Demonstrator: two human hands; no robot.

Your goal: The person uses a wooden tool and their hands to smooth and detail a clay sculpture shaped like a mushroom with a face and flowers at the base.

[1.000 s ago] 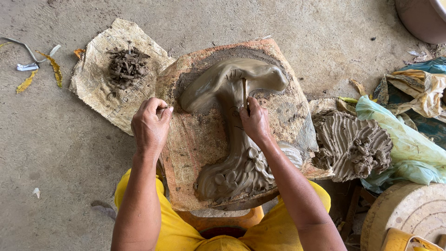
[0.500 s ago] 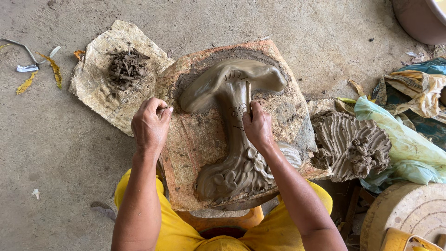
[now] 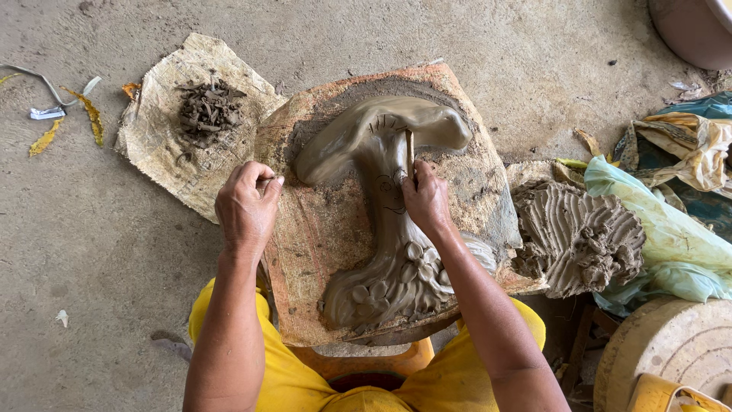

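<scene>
1. Far left, on the concrete floor (image 3: pixel 91 252), lie a few yellow leaf scraps (image 3: pixel 46 137) and a bit of white litter.
2. Next comes a worn sack mat (image 3: pixel 156 141) spread flat on the floor, with a small heap of dark clay trimmings (image 3: pixel 207 111) on it.
3. The left hand (image 3: pixel 245 207) rests on the left edge of the board (image 3: pixel 320 229). Its fingers are curled nearly shut, thumb against forefinger; it may pinch a small scrap, but I cannot tell for sure.
4. The board lies tilted over an orange stool (image 3: pixel 366 358), just in front of the person's yellow clothing. It carries the clay mushroom relief (image 3: pixel 381 198): a broad cap at the top, a stem with a scratched face, and petalled flowers at the base.
5. The right hand (image 3: pixel 425 200) lies on the stem, its grip closed around a thin wooden stick (image 3: pixel 409 152), whose upper end points up towards the cap.
6. The relief looks wet and soft, likely heavy for its size, and easily dented or smeared. I judge it best moved by the board's bare edges, never by the clay itself.
7. To the right sits a ridged lump of raw clay (image 3: pixel 579 236), touching a pale green plastic sheet (image 3: pixel 656 229). Beyond are crumpled cloths (image 3: pixel 686 145) and, lower right, a round pale stone disc (image 3: pixel 671 351).
</scene>
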